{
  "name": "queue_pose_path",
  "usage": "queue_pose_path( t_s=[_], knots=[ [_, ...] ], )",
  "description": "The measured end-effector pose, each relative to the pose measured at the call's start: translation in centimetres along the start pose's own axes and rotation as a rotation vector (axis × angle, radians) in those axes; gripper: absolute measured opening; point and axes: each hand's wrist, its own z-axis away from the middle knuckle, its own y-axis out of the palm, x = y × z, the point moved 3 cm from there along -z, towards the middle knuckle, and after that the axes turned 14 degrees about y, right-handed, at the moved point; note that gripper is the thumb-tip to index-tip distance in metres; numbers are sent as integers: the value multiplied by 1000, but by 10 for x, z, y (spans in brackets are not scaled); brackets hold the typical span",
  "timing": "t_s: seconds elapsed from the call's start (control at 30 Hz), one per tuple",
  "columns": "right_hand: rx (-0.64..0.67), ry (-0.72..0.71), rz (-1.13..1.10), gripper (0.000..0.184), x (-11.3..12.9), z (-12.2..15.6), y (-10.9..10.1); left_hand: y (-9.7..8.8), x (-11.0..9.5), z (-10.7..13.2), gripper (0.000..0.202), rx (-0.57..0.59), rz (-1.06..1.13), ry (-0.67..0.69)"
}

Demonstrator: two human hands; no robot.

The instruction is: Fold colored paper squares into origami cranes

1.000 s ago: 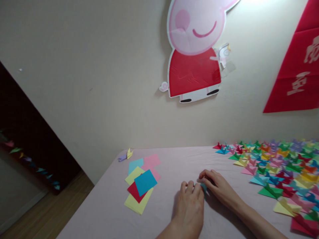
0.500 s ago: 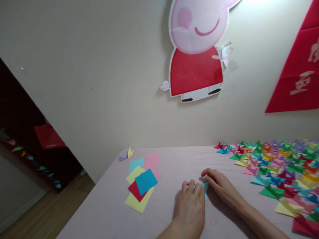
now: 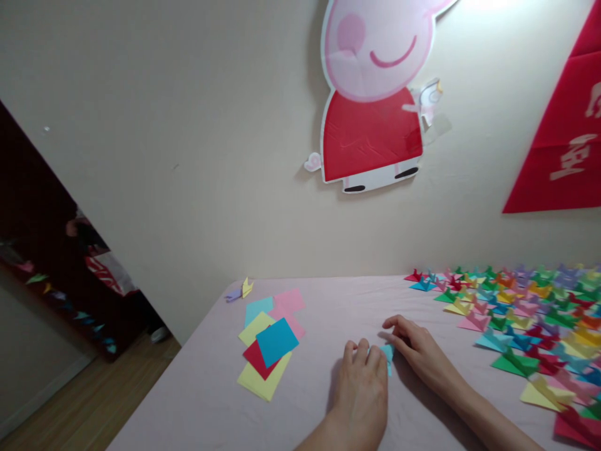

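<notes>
A small piece of light blue folded paper (image 3: 387,356) lies on the table, partly hidden by my fingers. My left hand (image 3: 362,387) rests palm down over its left part, fingers bent and pressed onto it. From the right, my right hand (image 3: 414,346) reaches in with curled fingers, its thumb at the paper's upper right edge. Left of my hands lie loose paper squares: a blue sheet (image 3: 277,342) on top, with a red sheet (image 3: 259,360), yellow sheets (image 3: 263,383) and pink sheets (image 3: 288,300) around it.
Many folded paper cranes (image 3: 516,362) stand in rows along the table's right side. A purple and yellow folded pair (image 3: 240,290) sits at the far left corner. Behind the table (image 3: 197,394) is a wall with a cartoon pig cutout (image 3: 373,134). Someone (image 3: 110,263) is partly visible at left.
The view has shifted slightly. My hands stay at the light blue paper with hardly any movement. In the doorway at left, a person has come further into sight.
</notes>
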Motion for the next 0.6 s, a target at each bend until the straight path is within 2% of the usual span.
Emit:
queue_pose_path(
  t_s=[0.17, 0.23, 0.4, 0.6],
  knots=[
    [-188, -122, 331, 23, -2, 9, 7, 5, -1, -2, 42, 11, -2, -10],
    [-228, -114, 410, 28, -5, 12, 11, 7, -2, -2, 43, 23, -6, -7],
    [-257, -45, 505, 34, -17, 11, 17, 6, -4, -4, 41, 24, -31, -14],
    [-261, -54, 530, 37, -19, 7, 16, 6, -4, -3, 37, 15, -39, -10]
  ],
)
